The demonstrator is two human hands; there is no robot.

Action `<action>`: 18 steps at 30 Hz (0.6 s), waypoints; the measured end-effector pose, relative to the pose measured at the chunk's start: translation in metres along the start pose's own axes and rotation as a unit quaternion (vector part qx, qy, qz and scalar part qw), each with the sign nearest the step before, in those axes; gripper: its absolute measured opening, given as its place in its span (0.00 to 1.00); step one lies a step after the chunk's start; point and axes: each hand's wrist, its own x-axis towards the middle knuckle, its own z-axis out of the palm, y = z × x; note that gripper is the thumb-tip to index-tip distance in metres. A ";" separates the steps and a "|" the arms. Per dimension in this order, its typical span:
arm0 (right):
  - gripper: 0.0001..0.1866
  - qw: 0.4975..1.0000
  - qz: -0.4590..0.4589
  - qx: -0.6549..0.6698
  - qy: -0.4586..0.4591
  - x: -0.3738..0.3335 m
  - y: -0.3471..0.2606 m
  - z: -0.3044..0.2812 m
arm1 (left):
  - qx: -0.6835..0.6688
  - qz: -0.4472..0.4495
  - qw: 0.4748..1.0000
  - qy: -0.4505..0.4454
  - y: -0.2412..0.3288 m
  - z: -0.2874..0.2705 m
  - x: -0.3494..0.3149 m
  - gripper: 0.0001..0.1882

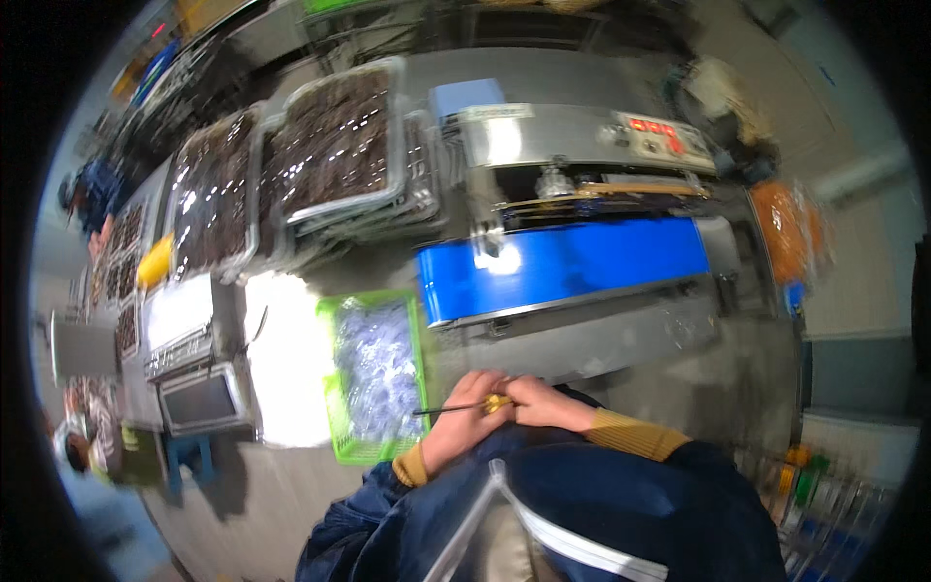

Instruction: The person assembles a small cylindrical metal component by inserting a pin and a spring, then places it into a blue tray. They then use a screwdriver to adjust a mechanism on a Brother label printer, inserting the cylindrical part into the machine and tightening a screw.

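In front of my body my two hands meet, both closed, at a screwdriver [499, 401] with a yellow handle and a thin dark shaft. Its shaft points left across my left hand [458, 419]. Fingers of my right hand [545, 404] are curled against the left at the handle; motion blur hides the exact grip. Just left of the hands stands a bright green basket [423, 373] holding clear, bluish plastic packages [376, 369]. Beyond them is a sealing machine [572, 136] with a blue conveyor belt [572, 264].
Stacked clear trays of dark brown pieces [335, 145] stand at the far left. A white sheet or board [286, 359] and a scale-like device [199, 400] lie left of the basket. Orange material in a clear bag [781, 228] hangs at the right. Other people [97, 194] are at the left edge.
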 end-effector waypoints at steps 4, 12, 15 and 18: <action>0.16 0.999 0.018 -0.032 0.001 0.003 0.003 0.001 | -0.043 -0.004 0.999 0.016 -0.005 -0.001 -0.007 0.28; 0.12 1.000 -0.001 -0.009 -0.009 0.016 -0.009 -0.007 | 0.016 -0.067 0.991 0.119 -0.042 -0.018 -0.042 0.31; 0.12 0.999 0.040 -0.003 -0.026 0.021 -0.012 -0.011 | 0.229 -0.163 0.917 0.283 -0.079 -0.049 -0.086 0.33; 0.13 0.997 0.065 -0.026 -0.028 0.026 -0.011 -0.009 | 0.307 -0.274 0.837 0.361 -0.128 -0.087 -0.136 0.32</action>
